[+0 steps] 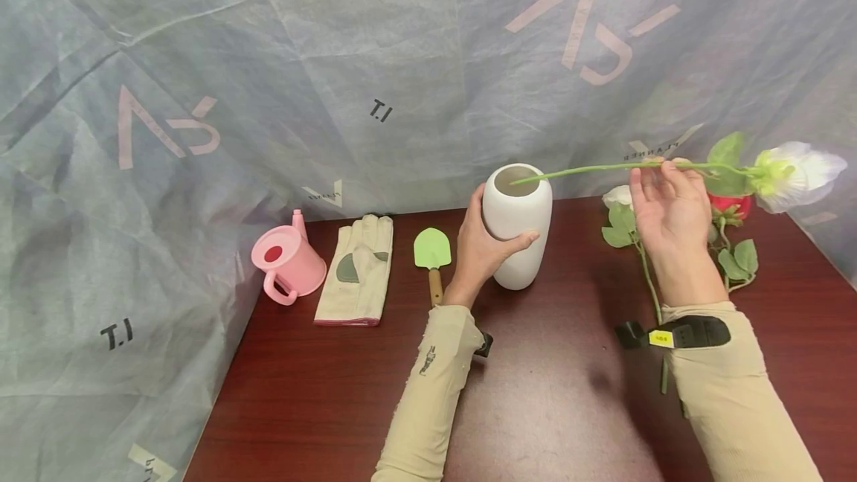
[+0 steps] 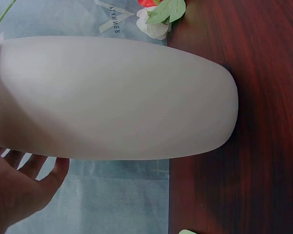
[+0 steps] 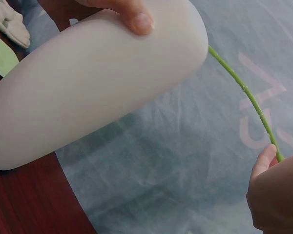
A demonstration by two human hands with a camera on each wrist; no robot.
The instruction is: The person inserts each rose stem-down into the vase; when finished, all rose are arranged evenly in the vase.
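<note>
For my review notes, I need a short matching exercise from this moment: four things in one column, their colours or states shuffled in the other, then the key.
Column one
1. Watering can
2. Vase
3. Trowel
4. Raised white flower

Column two
A. Gripped by the left hand
B. Green blade, brown handle
C. Held by the right hand
D. Pink all over

Pairs: 1-D, 2-A, 3-B, 4-C

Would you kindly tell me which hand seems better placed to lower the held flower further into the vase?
Probably the right hand: it pinches the green stem, whose tip sits within the mouth of the white vase. The left hand grips the vase, so it seems better kept for steadying.
</note>
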